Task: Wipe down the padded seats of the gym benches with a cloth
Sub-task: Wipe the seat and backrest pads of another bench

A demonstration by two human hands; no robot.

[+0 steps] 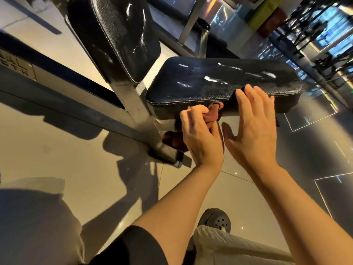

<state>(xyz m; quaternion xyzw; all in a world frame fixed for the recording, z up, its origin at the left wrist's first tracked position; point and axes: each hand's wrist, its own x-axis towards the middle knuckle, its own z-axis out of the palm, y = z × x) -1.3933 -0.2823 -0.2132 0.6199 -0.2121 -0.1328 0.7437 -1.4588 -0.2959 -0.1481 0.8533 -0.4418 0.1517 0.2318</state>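
The left hand (pixel 198 134) is gripping a cloth (pixel 213 111) against the seat (pixel 219 81) edge. At its three o'clock, the right hand (pixel 254 123) is resting open-fingered on the seat.

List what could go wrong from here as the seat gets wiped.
1. The cloth is bunched in the left hand against the side edge of the seat pad, with a loose end hanging near the frame; it may snag.
2. The right hand rests open on the pad's edge; the top looks streaked, perhaps wet, so it could slip.
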